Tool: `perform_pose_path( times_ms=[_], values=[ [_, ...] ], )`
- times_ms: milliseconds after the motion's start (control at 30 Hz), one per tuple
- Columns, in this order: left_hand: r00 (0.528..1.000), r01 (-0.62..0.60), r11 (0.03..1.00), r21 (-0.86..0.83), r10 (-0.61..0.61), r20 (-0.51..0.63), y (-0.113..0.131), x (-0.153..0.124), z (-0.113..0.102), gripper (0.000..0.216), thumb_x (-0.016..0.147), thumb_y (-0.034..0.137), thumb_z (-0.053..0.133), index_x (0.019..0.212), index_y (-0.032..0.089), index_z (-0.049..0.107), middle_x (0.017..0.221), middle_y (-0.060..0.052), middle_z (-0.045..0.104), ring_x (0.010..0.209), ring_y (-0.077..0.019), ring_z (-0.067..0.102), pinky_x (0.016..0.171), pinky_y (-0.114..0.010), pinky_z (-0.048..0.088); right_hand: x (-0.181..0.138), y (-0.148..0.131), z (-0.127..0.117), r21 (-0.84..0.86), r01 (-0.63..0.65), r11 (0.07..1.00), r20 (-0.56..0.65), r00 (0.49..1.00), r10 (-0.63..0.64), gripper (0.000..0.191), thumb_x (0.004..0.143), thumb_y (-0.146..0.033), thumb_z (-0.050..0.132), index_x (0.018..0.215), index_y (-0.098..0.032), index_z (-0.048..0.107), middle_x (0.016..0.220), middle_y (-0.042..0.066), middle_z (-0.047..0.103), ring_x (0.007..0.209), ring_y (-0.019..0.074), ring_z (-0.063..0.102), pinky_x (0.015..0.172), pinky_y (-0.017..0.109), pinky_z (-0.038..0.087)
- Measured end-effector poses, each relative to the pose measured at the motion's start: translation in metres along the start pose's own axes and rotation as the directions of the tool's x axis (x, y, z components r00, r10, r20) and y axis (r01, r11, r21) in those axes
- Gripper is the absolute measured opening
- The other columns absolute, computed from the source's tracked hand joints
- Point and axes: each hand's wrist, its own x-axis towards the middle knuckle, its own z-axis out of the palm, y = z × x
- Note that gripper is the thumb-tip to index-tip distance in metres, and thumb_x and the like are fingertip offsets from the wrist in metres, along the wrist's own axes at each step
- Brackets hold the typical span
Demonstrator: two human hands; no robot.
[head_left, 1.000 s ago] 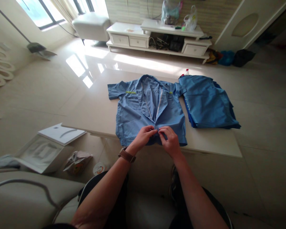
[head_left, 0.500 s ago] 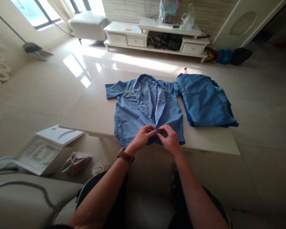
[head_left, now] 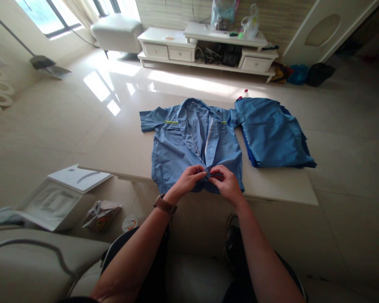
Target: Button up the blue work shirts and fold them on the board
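Note:
A light blue short-sleeved shirt [head_left: 173,155] lies face up on the table, its collar away from me and its front open in a V. Thin yellow-green strips run above the chest pockets. At the bottom of the V, my left hand [head_left: 191,177] pinches the front edge of the shirt between thumb and fingers. My right hand [head_left: 224,180] pinches the cloth right beside it, fingertips almost touching those of the left. Whatever small part sits between the fingertips is too small to make out. The shirt's lower hem hangs at the table's near edge.
On the right of the table [head_left: 281,185] lies a stack of folded blue garments [head_left: 271,130], touching the shirt's sleeve. Behind it stands a bottle with a red cap [head_left: 246,93]. An open white box [head_left: 60,202] and a plastic bag [head_left: 101,215] are on the floor at left.
Both hands stay at the same spot on the shirt front. My right hand has shifted very slightly, and the cloth at the fingertips has moved a little.

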Motion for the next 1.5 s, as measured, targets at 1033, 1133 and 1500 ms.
perform_pose_path(
  times_ms=[1033, 1133, 1500],
  values=[
    [0.994, -0.09, 0.995, 0.037, 0.088, 0.066, -0.005, -0.002, -0.01, 0.046, 0.063, 0.017, 0.084, 0.098, 0.019, 0.054, 0.079, 0.003, 0.063, 0.064, -0.0073, 0.053, 0.06, -0.02, 0.039, -0.003, -0.001, 0.011, -0.034, -0.188, 0.982, -0.052, 0.981, 0.186, 0.01, 0.074, -0.03, 0.061, 0.079, -0.022, 0.06, 0.07, -0.002, 0.059, 0.064, 0.0157, 0.054, 0.061, 0.028, 0.043],
    [0.99, -0.119, 0.988, 0.095, 0.111, 0.085, -0.004, -0.003, -0.01, 0.043, 0.064, 0.01, 0.077, 0.1, 0.019, 0.055, 0.078, 0.004, 0.061, 0.067, -0.0079, 0.054, 0.064, -0.021, 0.041, -0.002, 0.001, 0.012, 0.001, -0.217, 0.976, -0.054, 0.975, 0.217, 0.015, 0.074, -0.033, 0.062, 0.082, -0.021, 0.064, 0.072, -0.002, 0.061, 0.063, 0.0155, 0.054, 0.06, 0.028, 0.044],
    [0.99, -0.133, 0.982, 0.137, 0.125, 0.066, -0.012, -0.002, -0.006, 0.043, 0.063, 0.005, 0.074, 0.1, 0.018, 0.054, 0.08, 0.004, 0.065, 0.068, -0.0078, 0.058, 0.065, -0.02, 0.045, -0.001, 0.001, 0.013, -0.068, -0.302, 0.951, -0.13, 0.948, 0.292, 0.014, 0.068, -0.034, 0.062, 0.067, -0.021, 0.055, 0.057, -0.006, 0.046, 0.057, 0.0123, 0.041, 0.056, 0.027, 0.032]
  ],
)
